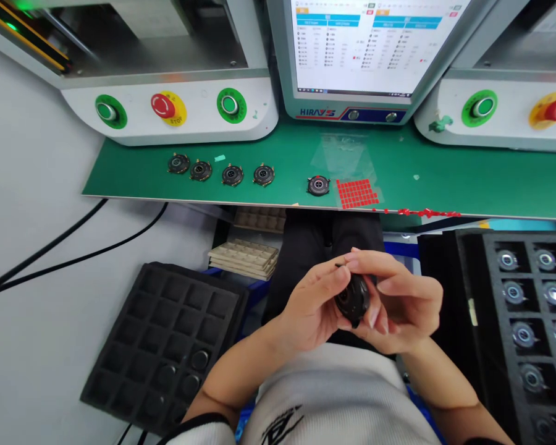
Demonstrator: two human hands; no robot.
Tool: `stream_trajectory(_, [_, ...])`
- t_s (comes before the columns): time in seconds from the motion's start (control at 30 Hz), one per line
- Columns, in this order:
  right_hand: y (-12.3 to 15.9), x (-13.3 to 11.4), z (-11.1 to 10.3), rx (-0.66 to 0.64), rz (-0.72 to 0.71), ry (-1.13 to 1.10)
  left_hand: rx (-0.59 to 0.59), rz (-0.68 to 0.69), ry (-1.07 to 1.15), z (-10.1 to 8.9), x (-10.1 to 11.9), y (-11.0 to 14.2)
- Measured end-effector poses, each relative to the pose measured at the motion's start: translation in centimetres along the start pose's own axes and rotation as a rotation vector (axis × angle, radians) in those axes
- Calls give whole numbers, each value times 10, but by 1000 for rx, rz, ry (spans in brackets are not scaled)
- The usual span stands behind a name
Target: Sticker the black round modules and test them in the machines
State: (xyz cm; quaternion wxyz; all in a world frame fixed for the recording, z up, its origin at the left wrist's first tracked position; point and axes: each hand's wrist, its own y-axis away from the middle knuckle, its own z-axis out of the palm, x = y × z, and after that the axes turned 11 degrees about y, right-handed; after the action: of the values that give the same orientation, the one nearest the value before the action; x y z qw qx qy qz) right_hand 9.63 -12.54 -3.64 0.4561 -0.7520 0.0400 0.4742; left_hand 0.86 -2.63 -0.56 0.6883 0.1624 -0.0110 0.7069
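Observation:
Over my lap I hold a black round watch case (353,301), tilted on its edge, between both hands. My left hand (312,300) is closed on its left side, with the thumb near the upper edge. From the other side my right hand (393,296) grips it, its fingertips at the top and behind the case. Some fingertips are hidden by the case. On the green bench ahead lies one watch case (318,185) with a small red mark, beside a sheet of red stickers (358,193). Further left, several similar watch cases (232,175) sit in a row.
A black foam tray (167,321) with a few round parts stands at lower left. At right, another foam tray (507,309) holds several watch cases. Red bits (429,213) line the bench edge. A monitor (356,49) stands between two machines with green buttons (230,105) and red stop buttons (163,105).

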Motion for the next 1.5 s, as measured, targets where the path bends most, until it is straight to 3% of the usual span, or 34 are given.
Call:
stream_trajectory(0.27, [4,13,-4,-51,-99,-20,39,-20,48,4,-2,5])
stream_trajectory(0.7, [5,6,9,86,47,-69,-40,-16,128,0,-3,4])
stream_trajectory(0.83, [0,7,7,55,93,-153,-37,-19,106,-1,-3,3])
stream_trajectory(1.03, [6,13,2,38,2,-84,-10,-16,94,-3,-5,3])
stream_trajectory(1.23, [13,14,5,52,86,-44,13,-9,86,-7,-8,-3])
stream_trajectory(1.33, [15,18,8,105,205,-37,72,-32,-49,-19,-3,-13])
stream_trajectory(1.4, [18,25,9,185,291,-52,88,-62,-271,-31,10,-23])
stream_trajectory(1.43, [20,28,8,232,321,-60,109,-35,-450,-38,20,-30])
stream_trajectory(1.5, [24,36,4,313,352,-67,205,156,-968,-50,45,-45])
